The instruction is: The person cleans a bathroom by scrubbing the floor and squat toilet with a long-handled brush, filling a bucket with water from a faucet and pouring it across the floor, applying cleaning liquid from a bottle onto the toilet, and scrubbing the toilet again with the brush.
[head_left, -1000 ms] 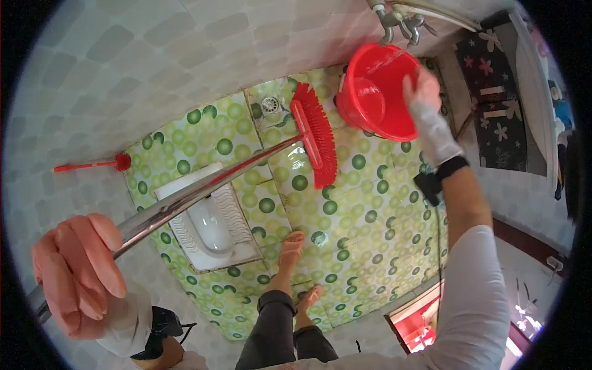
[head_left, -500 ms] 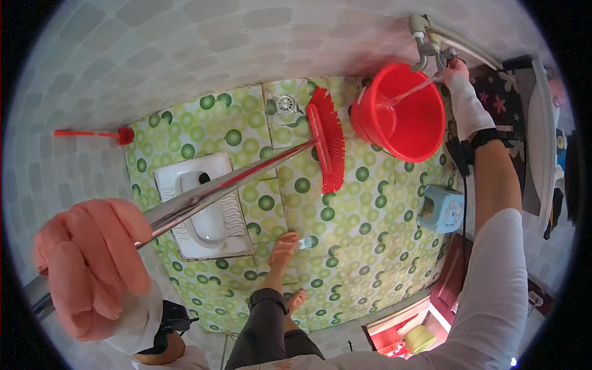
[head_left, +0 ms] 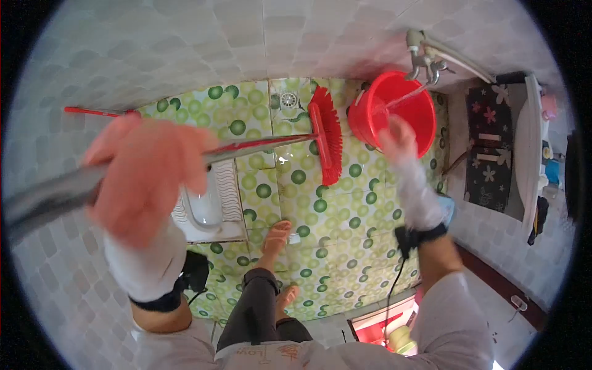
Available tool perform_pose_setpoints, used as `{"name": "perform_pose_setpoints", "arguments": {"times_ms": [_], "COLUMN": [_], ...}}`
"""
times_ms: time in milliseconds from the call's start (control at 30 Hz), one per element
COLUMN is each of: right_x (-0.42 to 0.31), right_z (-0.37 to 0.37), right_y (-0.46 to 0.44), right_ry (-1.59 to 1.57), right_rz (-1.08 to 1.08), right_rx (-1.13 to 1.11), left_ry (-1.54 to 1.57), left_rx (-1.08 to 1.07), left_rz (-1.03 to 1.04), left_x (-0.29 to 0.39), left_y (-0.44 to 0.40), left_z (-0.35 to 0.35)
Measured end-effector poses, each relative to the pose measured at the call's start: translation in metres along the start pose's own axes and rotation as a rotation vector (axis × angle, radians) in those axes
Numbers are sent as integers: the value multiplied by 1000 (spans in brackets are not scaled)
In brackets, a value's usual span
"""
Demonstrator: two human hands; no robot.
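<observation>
We grip broom handle [head_left: 259, 142] in our left hand [head_left: 148, 176], fingers closed around it. Broom head [head_left: 327, 139] by floor's [head_left: 336, 243] far edge, beside drain [head_left: 288, 100]. Our right hand [head_left: 398, 135] blurred, over near rim of bucket [head_left: 422, 120]; we cannot tell whether open or closed, touching or apart. Bucket in floor's far right corner, tap [head_left: 425, 61] above it, water [head_left: 404, 98] running in. Toilet [head_left: 205, 209] near floor's left edge, partly behind left hand.

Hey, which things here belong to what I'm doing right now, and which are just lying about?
Seemingly in use:
broom, gripped by your left hand
tap, running
red bucket, catching the water; your right hand, blurred, appears in front of it

Apparently just around:
red-handled brush, partly hidden behind your left hand
squat toilet
floor drain
dark flowered cabinet
</observation>
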State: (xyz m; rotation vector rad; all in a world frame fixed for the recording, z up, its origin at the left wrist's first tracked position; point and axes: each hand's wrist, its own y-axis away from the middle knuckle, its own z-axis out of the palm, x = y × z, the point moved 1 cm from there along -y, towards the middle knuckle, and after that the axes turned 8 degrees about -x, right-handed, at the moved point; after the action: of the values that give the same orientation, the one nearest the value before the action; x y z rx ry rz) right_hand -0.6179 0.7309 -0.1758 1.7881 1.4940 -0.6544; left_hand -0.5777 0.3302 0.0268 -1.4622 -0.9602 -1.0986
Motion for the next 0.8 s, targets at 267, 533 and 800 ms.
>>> {"name": "perform_pose_setpoints", "arguments": {"times_ms": [267, 533, 800], "right_x": [-235, -407, -439], "right_z": [-118, -311, -359], "right_y": [133, 299, 506], "right_ry": [-221, -474, -545], "right_rz": [-323, -959, -793], "right_rx": [-71, 134, 87], "left_ry": [-617, -329, -81], "left_rx": [-189, -416, -1049], "left_rz": [195, 20, 146], "left_x": [67, 170, 239], "left_y": [-70, 0, 125], "left_z": [98, 319, 334]}}
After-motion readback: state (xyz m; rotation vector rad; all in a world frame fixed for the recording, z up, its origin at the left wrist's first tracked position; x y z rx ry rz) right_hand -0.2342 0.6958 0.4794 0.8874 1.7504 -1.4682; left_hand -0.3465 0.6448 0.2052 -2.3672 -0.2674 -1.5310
